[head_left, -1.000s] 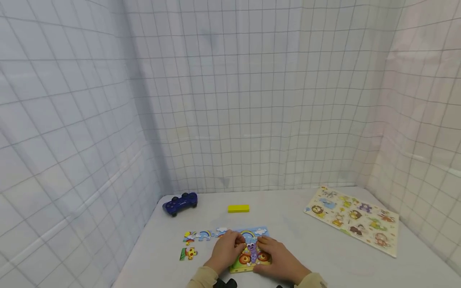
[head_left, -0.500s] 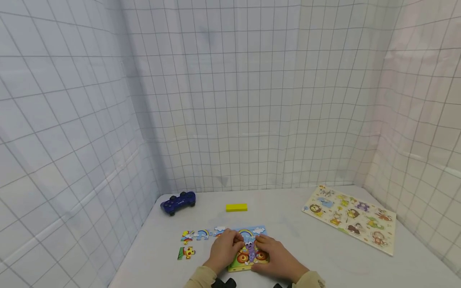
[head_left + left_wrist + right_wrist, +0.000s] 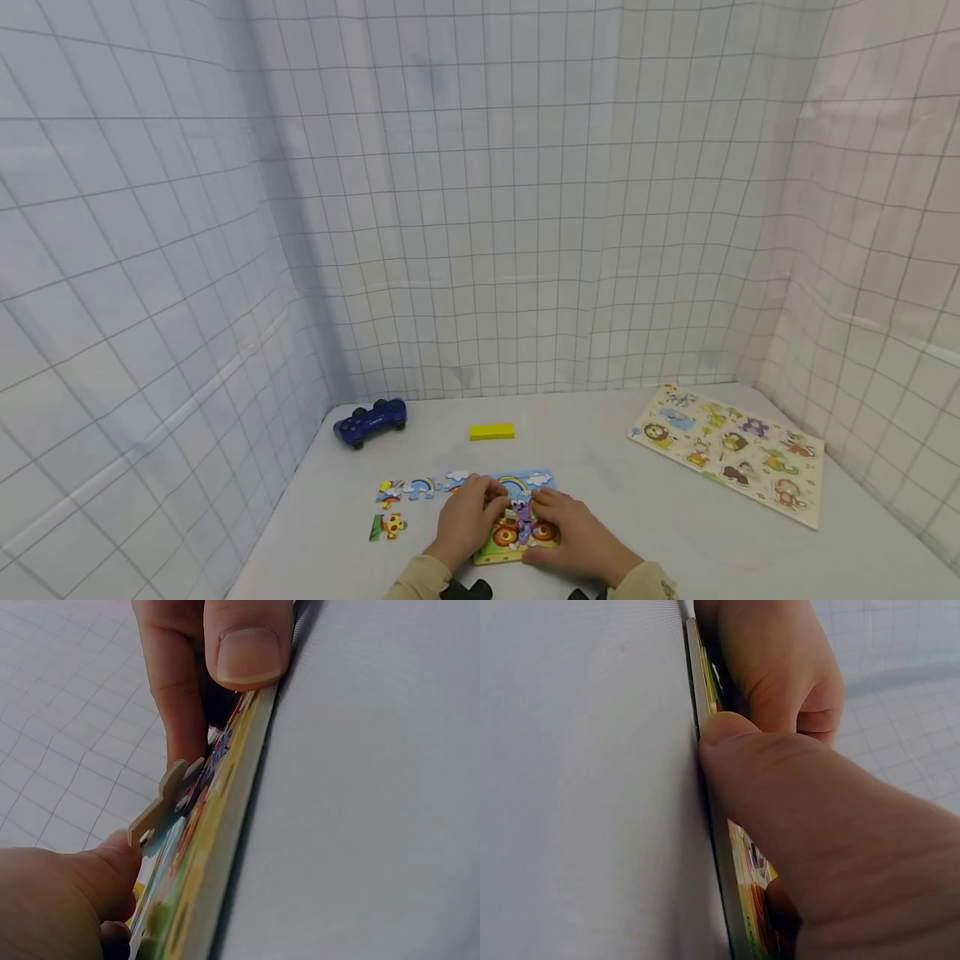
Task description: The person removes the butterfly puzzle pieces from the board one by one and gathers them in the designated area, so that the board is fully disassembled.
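Note:
In the head view my left hand [image 3: 467, 515] is over the left part of a jigsaw puzzle board [image 3: 541, 479] that pictures a rainbow and a purple butterfly. Its thumb and fingers pinch a thin jigsaw piece [image 3: 163, 804], which stands tilted over the board's face in the left wrist view. My right hand [image 3: 576, 535] holds the board's right side. Its thumb [image 3: 733, 731] presses on the near edge while its bent fingers rest on top. The fingertips of my left hand are partly hidden in the head view.
Left of the board lie loose jigsaw pieces, among them a giraffe piece [image 3: 388, 527] and a rainbow piece [image 3: 422, 488]. Farther back are a blue game controller [image 3: 371, 422] and a yellow block [image 3: 492, 432]. An animal puzzle board [image 3: 727, 454] lies at the right. Gridded curtains surround the table.
At my left fingertips the jigsaw piece has tipped up from the board, now showing as a pale patch beside the butterfly. Both hands otherwise keep their places; the head view has shifted slightly.

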### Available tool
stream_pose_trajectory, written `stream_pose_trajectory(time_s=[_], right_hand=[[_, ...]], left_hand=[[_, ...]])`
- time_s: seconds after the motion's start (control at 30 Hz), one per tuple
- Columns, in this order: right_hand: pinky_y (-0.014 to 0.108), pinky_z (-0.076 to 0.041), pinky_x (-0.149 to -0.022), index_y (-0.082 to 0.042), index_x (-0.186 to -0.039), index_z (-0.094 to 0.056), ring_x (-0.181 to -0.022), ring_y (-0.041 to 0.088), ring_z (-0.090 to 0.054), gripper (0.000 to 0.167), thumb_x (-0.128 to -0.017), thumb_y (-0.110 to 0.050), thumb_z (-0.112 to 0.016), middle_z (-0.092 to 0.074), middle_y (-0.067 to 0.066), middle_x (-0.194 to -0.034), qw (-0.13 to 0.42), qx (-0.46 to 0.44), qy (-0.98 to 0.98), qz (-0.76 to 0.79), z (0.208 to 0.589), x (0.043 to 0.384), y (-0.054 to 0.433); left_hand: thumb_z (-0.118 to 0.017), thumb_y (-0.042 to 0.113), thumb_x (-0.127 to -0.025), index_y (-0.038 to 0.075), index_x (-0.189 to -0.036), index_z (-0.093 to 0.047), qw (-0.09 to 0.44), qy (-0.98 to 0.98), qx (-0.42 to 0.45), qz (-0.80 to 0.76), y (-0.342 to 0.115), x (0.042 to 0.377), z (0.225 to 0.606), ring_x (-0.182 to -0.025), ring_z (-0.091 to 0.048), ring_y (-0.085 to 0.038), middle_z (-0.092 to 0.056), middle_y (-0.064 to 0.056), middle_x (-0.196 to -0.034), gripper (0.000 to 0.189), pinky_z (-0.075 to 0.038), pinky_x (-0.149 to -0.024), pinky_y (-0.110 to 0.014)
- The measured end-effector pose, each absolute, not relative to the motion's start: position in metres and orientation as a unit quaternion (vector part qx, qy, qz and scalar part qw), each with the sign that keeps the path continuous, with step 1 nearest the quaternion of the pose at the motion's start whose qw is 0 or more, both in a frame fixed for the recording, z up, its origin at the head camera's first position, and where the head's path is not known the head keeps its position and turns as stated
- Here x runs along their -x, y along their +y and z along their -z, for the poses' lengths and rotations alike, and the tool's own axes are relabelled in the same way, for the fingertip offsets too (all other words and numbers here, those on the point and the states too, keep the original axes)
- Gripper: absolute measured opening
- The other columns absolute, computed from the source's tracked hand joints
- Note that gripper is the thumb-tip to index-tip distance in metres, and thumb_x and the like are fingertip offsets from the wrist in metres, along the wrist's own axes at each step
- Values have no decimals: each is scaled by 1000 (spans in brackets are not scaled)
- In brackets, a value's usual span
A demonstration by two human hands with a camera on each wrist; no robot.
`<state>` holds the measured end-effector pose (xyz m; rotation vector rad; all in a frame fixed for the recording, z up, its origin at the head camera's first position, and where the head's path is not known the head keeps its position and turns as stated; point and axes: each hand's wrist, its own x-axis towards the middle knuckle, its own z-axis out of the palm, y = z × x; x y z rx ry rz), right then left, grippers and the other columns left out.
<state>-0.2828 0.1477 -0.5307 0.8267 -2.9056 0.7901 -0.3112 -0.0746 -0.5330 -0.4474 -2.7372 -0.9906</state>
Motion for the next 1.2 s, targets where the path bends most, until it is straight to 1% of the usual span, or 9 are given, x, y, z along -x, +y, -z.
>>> stream_pose_trajectory(time_s=[0.2,0.37,0.57,0.73,0.87,1.0,1.1,1.2], right_hand=[[63,-36,-112,-6,-144,-59,-145,37,-44,86,-85,-68,-71,-54,11,-153,4,-260,-930,-258,531,283,147],[64,-36,-113,-7,-144,-59,-146,37,-43,87,-85,-70,-70,-53,11,-153,1,-262,-929,-262,534,284,147],[63,-35,-113,-8,-144,-59,-146,37,-43,88,-84,-72,-69,-53,10,-154,-3,-258,-930,-263,534,284,147],[63,-35,-114,-8,-145,-59,-146,37,-43,89,-84,-72,-70,-52,10,-155,-8,-254,-930,-265,534,285,148],[63,-34,-115,-9,-145,-59,-146,37,-42,89,-84,-73,-69,-51,10,-155,-13,-251,-933,-259,533,284,148],[63,-33,-115,-8,-145,-59,-147,38,-41,88,-84,-72,-69,-52,10,-155,-16,-250,-932,-263,530,283,148],[64,-33,-115,-8,-144,-59,-146,38,-41,89,-84,-72,-70,-52,10,-154,-18,-249,-931,-267,530,282,147],[64,-33,-115,-8,-144,-59,-146,38,-42,89,-84,-72,-70,-52,10,-155,-18,-245,-932,-267,530,282,146]], left_hand=[[-73,30,-97,24,-97,-68,98,-926,145,335,-74,311,533,-72,-50,0,-54,9,-90,8,-42,-63,-25],[-73,28,-96,23,-97,-67,103,-921,146,346,-76,311,533,-74,-51,0,-55,9,-92,8,-43,-64,-25],[-72,28,-98,23,-101,-68,109,-912,132,373,-88,312,529,-74,-49,-3,-57,8,-96,7,-43,-64,-23],[-73,26,-97,24,-100,-69,141,-910,119,371,-117,306,523,-75,-49,-4,-60,8,-96,6,-43,-65,-23],[-76,23,-95,23,-99,-71,174,-911,97,361,-154,299,520,-77,-50,-3,-62,9,-95,6,-43,-66,-23],[-76,20,-94,22,-100,-72,198,-912,57,355,-190,295,516,-80,-53,-4,-64,7,-97,7,-44,-68,-23],[-75,18,-95,20,-101,-71,198,-913,39,354,-207,291,513,-83,-55,-6,-64,6,-99,8,-45,-69,-24],[-75,18,-94,18,-101,-71,185,-915,54,355,-214,290,513,-85,-57,-7,-64,5,-99,8,-47,-72,-25]])
